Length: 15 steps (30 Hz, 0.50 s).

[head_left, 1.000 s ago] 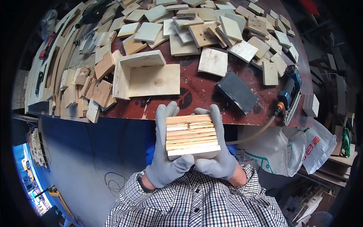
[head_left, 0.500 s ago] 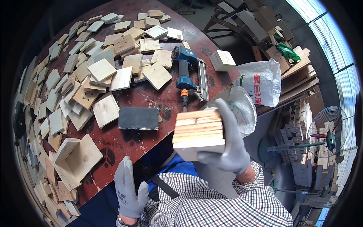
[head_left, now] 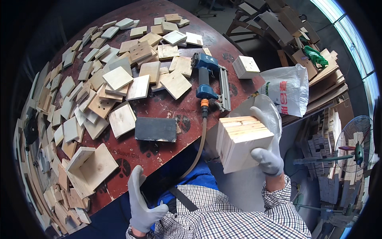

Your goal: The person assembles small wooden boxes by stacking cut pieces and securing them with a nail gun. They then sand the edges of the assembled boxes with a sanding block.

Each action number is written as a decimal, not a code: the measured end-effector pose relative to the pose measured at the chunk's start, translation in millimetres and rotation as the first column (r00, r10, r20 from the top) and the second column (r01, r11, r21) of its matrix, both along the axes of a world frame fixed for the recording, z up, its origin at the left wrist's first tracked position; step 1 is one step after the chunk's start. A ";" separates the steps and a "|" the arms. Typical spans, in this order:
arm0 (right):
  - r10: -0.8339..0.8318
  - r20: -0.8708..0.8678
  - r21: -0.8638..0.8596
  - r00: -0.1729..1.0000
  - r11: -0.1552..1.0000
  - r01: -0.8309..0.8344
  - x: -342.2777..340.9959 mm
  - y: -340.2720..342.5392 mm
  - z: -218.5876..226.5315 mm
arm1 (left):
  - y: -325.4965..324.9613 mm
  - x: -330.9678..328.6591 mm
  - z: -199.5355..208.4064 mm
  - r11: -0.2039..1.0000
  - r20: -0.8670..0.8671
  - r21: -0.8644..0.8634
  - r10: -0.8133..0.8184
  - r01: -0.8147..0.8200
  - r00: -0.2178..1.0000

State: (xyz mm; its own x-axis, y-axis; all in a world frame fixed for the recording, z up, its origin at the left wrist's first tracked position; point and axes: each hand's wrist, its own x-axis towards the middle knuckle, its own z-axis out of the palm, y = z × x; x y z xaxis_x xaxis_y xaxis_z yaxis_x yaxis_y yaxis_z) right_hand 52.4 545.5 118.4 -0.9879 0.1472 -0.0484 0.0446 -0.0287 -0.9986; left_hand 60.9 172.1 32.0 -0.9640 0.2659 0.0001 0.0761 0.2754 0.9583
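My right hand (head_left: 267, 153), in a grey glove, grips a pale wooden box (head_left: 242, 141) made of stacked boards and holds it off the table's right edge, above a white sack. My left hand (head_left: 139, 201), also gloved, hangs free near my chest with its fingers apart, holding nothing. A blue nail gun (head_left: 207, 81) with an orange fitting and a hose lies on the red-brown table (head_left: 159, 107) just left of the box. A dark sanding block (head_left: 156, 129) lies near the table's front edge. An open-sided wooden box (head_left: 89, 167) lies at the lower left.
Several square plywood pieces (head_left: 119, 79) cover the table's far and left parts. A small wood block (head_left: 246, 66) sits at the right edge. A white printed bag (head_left: 288, 91) stands beside the table, with timber stacks (head_left: 322, 139) and a fan (head_left: 354, 147) to the right.
My view has swung to the right. My left hand has let go of the wooden box and dropped toward my chest; my right hand alone carries the box out past the table's right edge.
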 end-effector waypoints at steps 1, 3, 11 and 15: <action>0.193 -0.028 -0.075 0.981 0.978 -0.195 -2.0 -22.8 -9.1 | 17.3 3.0 3.3 0.956 0.091 0.291 0.000 -0.026 0.996; 0.488 -0.095 0.101 0.868 0.872 -0.479 -7.4 -77.9 -22.3 | 30.2 13.1 -7.4 0.889 0.123 0.449 -0.161 0.090 0.979; 0.549 -0.243 0.922 0.799 0.386 0.015 -128.6 -146.7 -90.3 | -12.0 63.3 -16.9 0.619 0.372 0.580 0.378 -0.531 0.848; 0.650 -0.030 0.999 0.759 0.005 0.035 -140.8 -152.5 -125.7 | -42.7 66.0 -23.7 0.768 -0.417 -0.181 0.506 -0.614 0.755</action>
State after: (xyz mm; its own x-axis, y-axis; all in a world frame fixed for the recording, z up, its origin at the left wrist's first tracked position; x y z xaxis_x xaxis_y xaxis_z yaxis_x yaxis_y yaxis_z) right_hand -88.4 393.0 -7.4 -0.7766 -0.6045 0.1774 -0.6158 0.7878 -0.0114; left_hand 127.0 129.4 8.2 -0.8913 -0.2836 0.3537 0.1073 0.6260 0.7724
